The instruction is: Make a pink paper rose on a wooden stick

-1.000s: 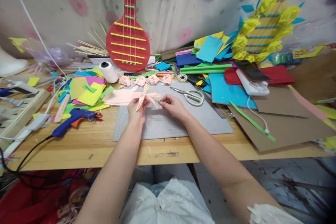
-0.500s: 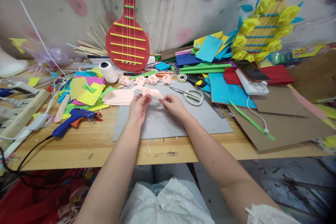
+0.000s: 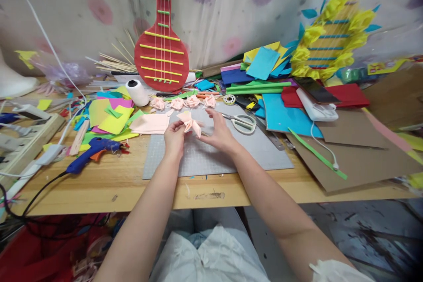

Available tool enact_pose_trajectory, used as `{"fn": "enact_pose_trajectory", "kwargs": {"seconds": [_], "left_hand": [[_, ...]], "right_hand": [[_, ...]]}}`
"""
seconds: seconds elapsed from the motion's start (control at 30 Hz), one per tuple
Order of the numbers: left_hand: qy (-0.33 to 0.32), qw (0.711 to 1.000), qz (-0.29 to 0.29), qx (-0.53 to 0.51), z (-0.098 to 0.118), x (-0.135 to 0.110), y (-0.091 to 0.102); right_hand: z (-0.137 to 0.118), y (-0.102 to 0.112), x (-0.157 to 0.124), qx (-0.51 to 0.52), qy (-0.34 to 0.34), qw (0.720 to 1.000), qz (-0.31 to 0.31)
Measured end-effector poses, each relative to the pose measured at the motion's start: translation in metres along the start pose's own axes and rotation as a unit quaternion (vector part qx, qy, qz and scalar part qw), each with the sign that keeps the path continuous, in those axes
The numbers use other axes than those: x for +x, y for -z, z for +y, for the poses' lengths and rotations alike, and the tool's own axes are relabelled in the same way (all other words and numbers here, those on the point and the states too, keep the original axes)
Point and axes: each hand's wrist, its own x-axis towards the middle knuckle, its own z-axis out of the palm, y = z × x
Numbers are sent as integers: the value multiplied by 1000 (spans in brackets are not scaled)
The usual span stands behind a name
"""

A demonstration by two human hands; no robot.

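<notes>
A: Nearest first. What's there?

B: Front strip of the bench (image 3: 132, 198), then the grey cutting mat (image 3: 211, 158); take the mat as landmark. Blue glue gun (image 3: 94, 152) left of it, well apart.

A: Hands?

B: Both over the mat, a little left of its middle and toward the rear. The left hand (image 3: 174, 139) has its fingers clamped on a pale pink paper piece (image 3: 190, 124), petal-like points splaying above the mat. The right hand (image 3: 220, 132) has thumb and fingers spread wide, just right of the piece. Cannot tell whether that thumb touches.

A: Step in hand, your reading?

B: Shaping, I'd judge: left hand steadies the piece, right works its petals.

A: Next move calls for?

B: A light touch, probably. Left pinch kept firm, right fingers brought together on one petal, no hard creasing.

A: Beyond the hands?

B: Folded pink sheets (image 3: 150, 124) overlap the mat's left rear. White-handled scissors (image 3: 243, 124) lie on its right rear. Four pink paper roses (image 3: 177, 104) line its rear edge. Farthest: a red model instrument (image 3: 161, 59), upright behind the mat.
</notes>
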Motion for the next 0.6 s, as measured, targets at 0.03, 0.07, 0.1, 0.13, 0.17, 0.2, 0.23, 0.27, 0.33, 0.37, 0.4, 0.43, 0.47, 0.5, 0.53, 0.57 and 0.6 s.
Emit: {"fn": "enact_pose_trajectory", "kwargs": {"seconds": [0.03, 0.07, 0.1, 0.13, 0.17, 0.2, 0.23, 0.27, 0.33, 0.37, 0.4, 0.43, 0.47, 0.5, 0.53, 0.57, 0.6], "left_hand": [[-3, 1000, -1, 7, -1, 0, 0], [-6, 1000, -4, 12, -1, -1, -1], [-9, 1000, -5, 14, -2, -2, -2], [-11, 1000, -7, 14, -3, -2, -2], [-12, 1000, -9, 14, -3, -4, -3], [-12, 1000, -12, 14, -4, -5, -4], [-9, 1000, -17, 14, -4, -6, -5], [-5, 1000, -25, 14, -4, -8, -7], [6, 999, -44, 11, -3, -10, -9], [11, 999, -51, 8, -3, -12, -11], [15, 998, -57, 6, -3, -12, -12], [20, 998, -60, 4, -3, -13, -12], [26, 998, -61, 2, -2, -13, -13], [31, 998, -59, 1, -2, -13, -13], [37, 998, -56, 0, -2, -13, -13], [42, 998, -52, 1, -2, -12, -12], [46, 998, -49, 3, -3, -11, -12]], "right_hand": [[-3, -1, -1, -7, 27, 1000, -12], [-7, -3, -1, -9, 43, 999, -20], [-9, -5, -1, -7, 49, 999, -23], [-12, -8, -1, -2, 45, 999, -19], [-13, -10, -1, 7, 31, 999, -10], [-14, -13, 0, 20, 10, 1000, -1], [-13, -15, 2, 36, -16, 999, 10], [-12, -17, 3, 59, -44, 997, 19], [-7, -19, 7, 122, -92, 988, 27], [-4, -20, 8, 160, -110, 981, 26], [-1, -21, 10, 199, -122, 972, 24], [2, -22, 11, 234, -131, 963, 22], [4, -22, 11, 262, -138, 955, 20], [5, -22, 12, 282, -144, 948, 19], [6, -21, 12, 295, -148, 944, 19], [6, -21, 12, 302, -150, 941, 19], [5, -20, 11, 305, -148, 940, 20]]}}
